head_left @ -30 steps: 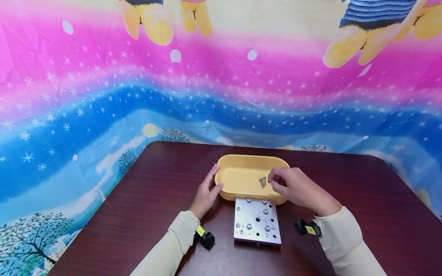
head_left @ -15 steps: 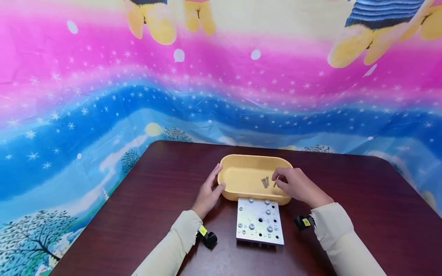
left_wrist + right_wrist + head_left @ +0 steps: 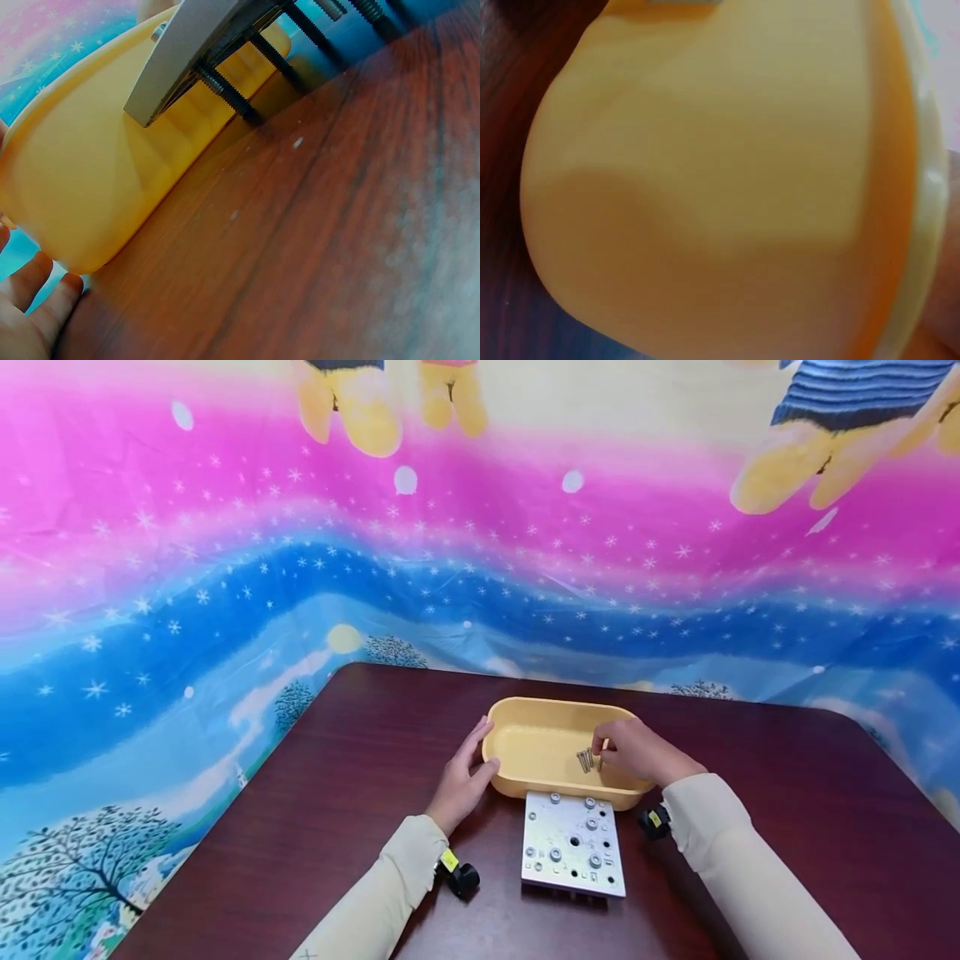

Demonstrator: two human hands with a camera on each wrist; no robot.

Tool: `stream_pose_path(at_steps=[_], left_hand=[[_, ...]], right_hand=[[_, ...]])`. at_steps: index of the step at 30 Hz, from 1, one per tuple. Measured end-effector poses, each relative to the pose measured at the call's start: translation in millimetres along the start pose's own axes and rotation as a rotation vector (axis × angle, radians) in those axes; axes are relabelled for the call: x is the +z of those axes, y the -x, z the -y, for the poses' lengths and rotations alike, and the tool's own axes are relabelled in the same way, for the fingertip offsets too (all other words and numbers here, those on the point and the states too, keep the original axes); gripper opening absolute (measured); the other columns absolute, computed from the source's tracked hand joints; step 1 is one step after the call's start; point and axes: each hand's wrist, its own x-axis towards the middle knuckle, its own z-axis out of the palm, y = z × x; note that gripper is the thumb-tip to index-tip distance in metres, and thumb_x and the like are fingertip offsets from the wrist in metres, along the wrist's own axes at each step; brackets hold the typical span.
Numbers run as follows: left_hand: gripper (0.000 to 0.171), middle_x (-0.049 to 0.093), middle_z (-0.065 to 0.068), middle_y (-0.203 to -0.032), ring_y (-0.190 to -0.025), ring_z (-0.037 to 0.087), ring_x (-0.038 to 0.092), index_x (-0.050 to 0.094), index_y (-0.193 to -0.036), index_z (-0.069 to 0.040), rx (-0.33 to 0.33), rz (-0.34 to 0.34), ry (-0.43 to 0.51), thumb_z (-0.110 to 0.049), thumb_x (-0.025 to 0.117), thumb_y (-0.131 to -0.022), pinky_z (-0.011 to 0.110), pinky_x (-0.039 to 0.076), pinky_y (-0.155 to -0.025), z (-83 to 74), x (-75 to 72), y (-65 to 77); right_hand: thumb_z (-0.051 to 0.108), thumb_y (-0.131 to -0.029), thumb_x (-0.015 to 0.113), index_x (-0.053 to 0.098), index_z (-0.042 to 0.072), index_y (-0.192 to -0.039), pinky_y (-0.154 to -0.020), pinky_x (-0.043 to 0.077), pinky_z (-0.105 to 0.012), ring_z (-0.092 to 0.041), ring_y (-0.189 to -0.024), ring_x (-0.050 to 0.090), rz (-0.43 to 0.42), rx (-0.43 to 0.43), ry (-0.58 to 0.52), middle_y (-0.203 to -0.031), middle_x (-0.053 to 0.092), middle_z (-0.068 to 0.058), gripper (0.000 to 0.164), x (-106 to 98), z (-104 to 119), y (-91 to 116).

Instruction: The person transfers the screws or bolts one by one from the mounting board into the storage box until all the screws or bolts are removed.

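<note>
- Left hand point(image 3: 459, 787): grip relaxed, fingers extended, touching the left end of the yellow, rounded, plastic tray point(image 3: 525, 753).
- Right hand point(image 3: 637, 750): grip pinching a slim, silver metal screw point(image 3: 601, 764) inside the tray, just beside similar loose screws point(image 3: 583, 761).
- Silver, rectangular metal plate point(image 3: 558, 827): at the tray's near side, bolts point(image 3: 225, 88) protruding beneath, over the dark red-brown tabletop point(image 3: 360, 777).

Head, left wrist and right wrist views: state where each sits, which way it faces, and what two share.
Head: on the head, facing forward and down at the yellow tray and metal plate; left hand, right hand and sleeves show.
Left wrist: on that wrist, low over the table, facing the tray's outer wall and the threaded shafts under the plate; fingers show.
Right wrist: on that wrist, facing the tray's outside close up; right hand only blurred.
Shared: head and left wrist show tray and plate.
</note>
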Motion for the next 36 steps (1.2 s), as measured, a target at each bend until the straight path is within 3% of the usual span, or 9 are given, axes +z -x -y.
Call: stream_pose_path(at_steps=[7, 14, 24, 31, 36], left_hand=[[0.056, 0.024, 0.001, -0.158, -0.139, 0.033, 0.034, 0.036, -0.149, -0.009, 0.01, 0.004, 0.02, -0.008, 0.054, -0.096, 0.044, 0.038, -0.106, -27.9, -2.8, 9.4], [0.055, 0.024, -0.001, -0.157, -0.138, 0.033, 0.035, 0.036, -0.149, -0.011, 0.003, 0.01, 0.019, -0.01, 0.054, -0.096, 0.043, 0.038, -0.107, -29.3, -2.3, 10.6], [0.056, 0.023, -0.001, -0.158, -0.138, 0.034, 0.036, 0.034, -0.15, -0.008, -0.014, 0.017, -0.008, -0.012, 0.054, -0.097, 0.041, 0.039, -0.106, -32.8, -3.4, 9.7], [0.056, 0.023, 0.0, -0.158, -0.137, 0.034, 0.037, 0.034, -0.15, -0.007, -0.008, 0.014, 0.0, -0.008, 0.053, -0.097, 0.043, 0.039, -0.106, -33.0, -2.7, 9.1], [0.056, 0.024, -0.001, -0.157, -0.139, 0.029, 0.034, 0.036, -0.149, -0.009, -0.012, 0.008, 0.012, -0.006, 0.053, -0.096, 0.042, 0.038, -0.106, -32.4, -2.2, 9.1]], right_hand=[[-0.002, -0.086, 0.06, 0.07, 0.007, -0.087, -0.062, 0.048, -0.031, -0.017, -0.07, 0.055, 0.0, 0.026, 0.007, -0.087, 0.067, -0.007, 0.013, 0, -3, -3], [0.0, -0.088, 0.06, 0.07, 0.005, -0.096, -0.061, 0.049, -0.032, -0.018, -0.071, 0.056, -0.025, 0.086, 0.008, -0.086, 0.065, -0.005, 0.014, -5, 0, 4], [0.004, -0.09, 0.06, 0.069, 0.009, -0.097, -0.059, 0.048, -0.028, -0.012, -0.068, 0.057, -0.108, 0.029, -0.064, -0.08, 0.065, 0.0, 0.013, -13, 23, 27], [0.006, -0.088, 0.065, 0.068, 0.011, -0.098, -0.06, 0.051, -0.024, -0.01, -0.073, 0.057, 0.008, -0.085, -0.147, -0.086, 0.063, 0.005, 0.012, -17, 59, 50], [0.007, -0.085, 0.069, 0.066, 0.015, -0.091, -0.061, 0.049, -0.023, -0.006, -0.072, 0.054, 0.08, -0.154, -0.129, -0.081, 0.059, 0.01, 0.011, -10, 83, 59]])
